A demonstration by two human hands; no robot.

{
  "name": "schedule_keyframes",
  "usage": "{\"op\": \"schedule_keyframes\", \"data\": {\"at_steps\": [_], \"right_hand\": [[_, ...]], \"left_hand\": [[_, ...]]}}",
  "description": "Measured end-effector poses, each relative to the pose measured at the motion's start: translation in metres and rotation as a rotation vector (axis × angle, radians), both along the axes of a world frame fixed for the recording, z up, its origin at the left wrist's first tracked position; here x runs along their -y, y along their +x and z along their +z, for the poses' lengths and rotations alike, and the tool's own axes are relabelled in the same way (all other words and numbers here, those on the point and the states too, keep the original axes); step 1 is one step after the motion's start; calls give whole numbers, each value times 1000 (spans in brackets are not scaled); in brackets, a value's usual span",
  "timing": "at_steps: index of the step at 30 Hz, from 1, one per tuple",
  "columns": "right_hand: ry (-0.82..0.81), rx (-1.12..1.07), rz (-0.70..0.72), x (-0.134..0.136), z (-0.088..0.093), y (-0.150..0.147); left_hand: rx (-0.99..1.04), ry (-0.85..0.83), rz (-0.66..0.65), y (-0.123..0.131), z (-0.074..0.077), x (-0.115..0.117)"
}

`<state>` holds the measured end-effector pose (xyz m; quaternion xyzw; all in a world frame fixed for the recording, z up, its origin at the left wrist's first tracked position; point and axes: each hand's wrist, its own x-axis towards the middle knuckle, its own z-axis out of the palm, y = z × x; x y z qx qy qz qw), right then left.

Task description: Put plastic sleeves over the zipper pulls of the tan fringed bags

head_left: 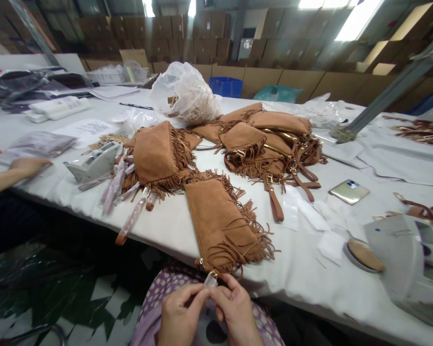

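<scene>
My left hand (pixel 178 311) and my right hand (pixel 234 310) meet below the table's front edge, over my lap. Both pinch a small clear piece (pixel 211 282) beside the metal clasp at the near end of a tan suede fringed bag (pixel 222 226). That bag lies flat on the white table (pixel 303 269), its near corner hanging over the edge towards my hands. The fingers of both hands are curled closed.
Two heaps of like fringed bags (pixel 159 156) (pixel 270 139) lie further back, with loose straps. A phone (pixel 349 191) and a grey device (pixel 411 264) sit at right, a tape dispenser (pixel 94 163) at left. Another person's hand (pixel 29 166) rests on the table's left. A plastic sack (pixel 185 93) stands behind.
</scene>
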<state>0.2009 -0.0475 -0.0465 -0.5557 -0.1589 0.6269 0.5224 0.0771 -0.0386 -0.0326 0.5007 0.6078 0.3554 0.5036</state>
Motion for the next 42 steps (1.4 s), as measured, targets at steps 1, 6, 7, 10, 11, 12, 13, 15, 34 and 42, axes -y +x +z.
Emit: {"op": "schedule_keyframes", "data": {"at_steps": [1,6,7,10,11,12,13,15,34,42], "right_hand": [[-5,-22,-11,0,-3,0],[-46,-267,-139,-2,2,4],[-55,-329,-144,-1,6,6],[-83,-487,-110,2,19,11],[-93,-522,-105,3,22,13],[-101,-544,-106,4,23,14],[-108,-553,-108,5,24,15],[-113,-553,-103,6,25,16],[9,129,207,3,9,24],[194,757,89,0,38,55]], "left_hand": [[-11,62,-13,-1,2,1],[111,129,-192,-4,14,0],[133,92,-145,-4,14,-2],[352,-206,126,-2,10,-15],[488,-376,162,-1,7,-19],[638,-550,151,1,4,-24],[777,-701,117,3,1,-28],[975,-856,78,8,-3,-34],[484,-84,385,21,-5,-29],[29,334,-77,28,16,-44]]}}
